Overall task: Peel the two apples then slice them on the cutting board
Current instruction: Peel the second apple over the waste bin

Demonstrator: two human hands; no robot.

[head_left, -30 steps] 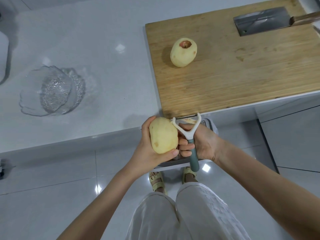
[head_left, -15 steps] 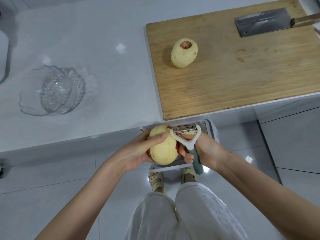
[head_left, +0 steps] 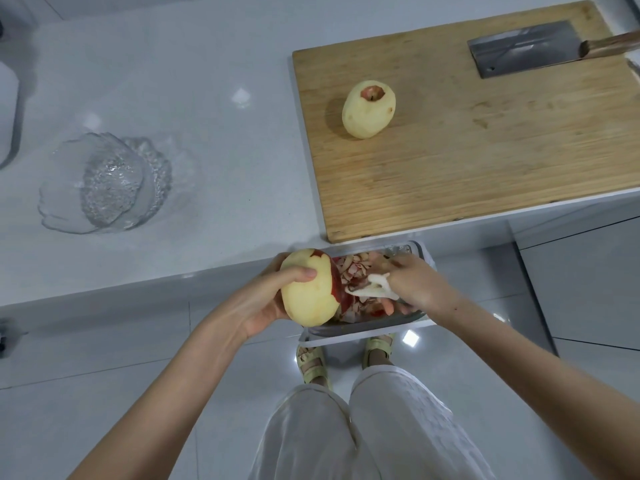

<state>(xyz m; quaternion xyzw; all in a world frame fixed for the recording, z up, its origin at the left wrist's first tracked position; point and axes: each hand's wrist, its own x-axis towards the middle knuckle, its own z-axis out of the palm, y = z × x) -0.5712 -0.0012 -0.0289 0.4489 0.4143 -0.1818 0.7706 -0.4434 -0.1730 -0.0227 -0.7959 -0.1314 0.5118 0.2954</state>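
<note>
My left hand (head_left: pixel 266 299) grips a mostly peeled apple (head_left: pixel 308 289) below the counter edge; a patch of red skin shows on its right side. My right hand (head_left: pixel 412 285) holds the white peeler (head_left: pixel 370 287), blurred, its head against that red patch. Both are over a bin (head_left: pixel 367 332) holding several peel strips. A fully peeled apple (head_left: pixel 369 110) stands on the wooden cutting board (head_left: pixel 467 161), stem end up. A cleaver (head_left: pixel 526 51) lies at the board's far right.
A clear glass bowl (head_left: pixel 104 183) sits on the white counter (head_left: pixel 207 116) to the left. The counter edge runs just above my hands. My legs and sandalled feet are below on the tiled floor. Grey cabinet fronts stand at the right.
My left hand turned the apple, bringing a red unpeeled patch to the right side. My right hand rotated, so the peeler now points left at the apple.
</note>
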